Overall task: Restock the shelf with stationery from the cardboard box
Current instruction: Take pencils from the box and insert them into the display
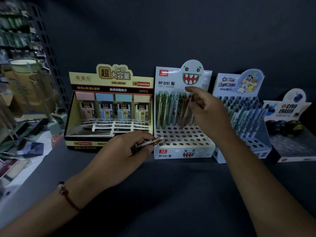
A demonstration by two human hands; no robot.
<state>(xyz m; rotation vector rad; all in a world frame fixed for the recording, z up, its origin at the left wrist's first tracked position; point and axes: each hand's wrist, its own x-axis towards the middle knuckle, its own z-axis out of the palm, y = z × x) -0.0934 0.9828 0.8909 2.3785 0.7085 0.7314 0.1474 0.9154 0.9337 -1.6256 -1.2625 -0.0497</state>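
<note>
At the far left, blurred racks and cartons sit beside the dark shelf (171,185) in front of you. On the shelf, first from the left, stands a yellow lead-refill display box (109,106) with four refill cases at its back. Your left hand (124,156), a red cord bracelet (68,197) on its wrist, hovers just in front of that box, fingers curled round a small bundle of brown pencils (150,142), whose tips point toward the next box. That is the white monster-face pencil display (183,134), its back rows holding upright pencils and its front holes vacant. Your right hand (208,113) is raised over it, pinching one brown pencil (189,103) upright above the filled rows. Farther right stand a blue cartoon pen display (242,117) and then a gyro eraser box (289,130).
</note>
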